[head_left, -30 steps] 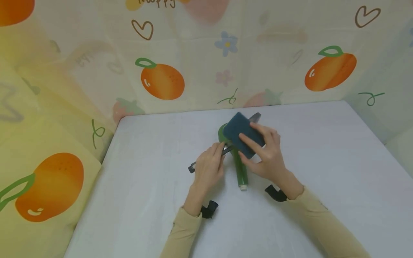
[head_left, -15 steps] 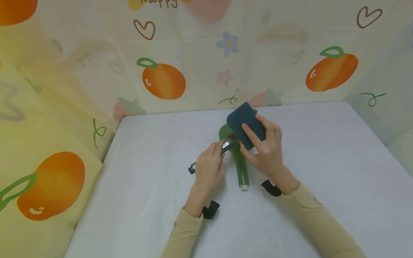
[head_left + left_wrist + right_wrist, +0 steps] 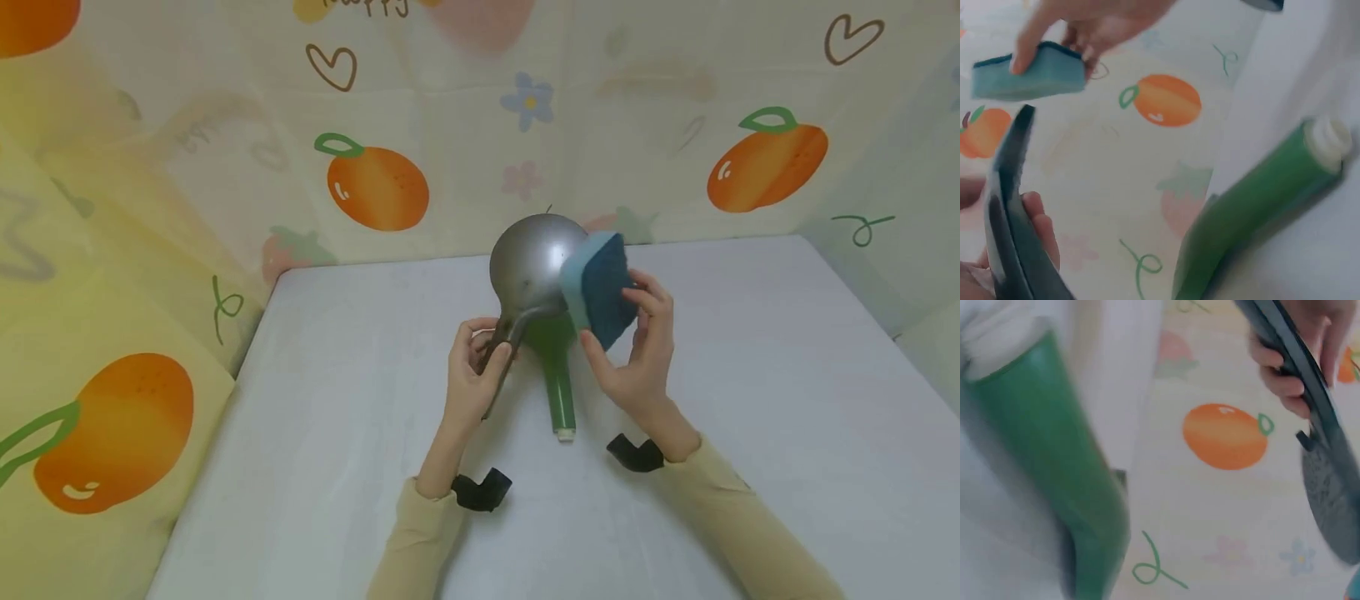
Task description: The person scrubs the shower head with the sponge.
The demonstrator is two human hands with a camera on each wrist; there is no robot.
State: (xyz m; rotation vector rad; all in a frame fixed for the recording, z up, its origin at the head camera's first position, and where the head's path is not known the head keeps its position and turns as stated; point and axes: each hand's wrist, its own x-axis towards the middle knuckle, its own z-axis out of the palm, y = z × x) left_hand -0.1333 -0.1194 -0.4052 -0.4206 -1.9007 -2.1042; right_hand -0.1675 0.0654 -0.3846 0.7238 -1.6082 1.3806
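Note:
My left hand [image 3: 467, 375] holds a grey metal utensil by its slim dark handle; its exact kind I cannot tell. Its round, shiny head [image 3: 528, 254] is raised at the back of the table, with a bent metal arm at the neck. In the right wrist view, the other face of the head [image 3: 1332, 487] looks flat and speckled. My right hand [image 3: 645, 375] pinches a sponge [image 3: 609, 287], light blue with a dark blue scouring side. In the head view the sponge overlaps the right edge of the round head.
A green handheld shower head [image 3: 558, 392] with a white end lies on the table just below the utensil, its round part hidden behind it. The white tabletop [image 3: 337, 417] ends at a fruit-patterned cloth [image 3: 450, 100] at the back. Black camera mounts sit at both wrists.
My left hand has turned the utensil from edge-on so that its round face shows and stands higher. The sponge has tilted on its side, showing its light blue edge, and shifted slightly right.

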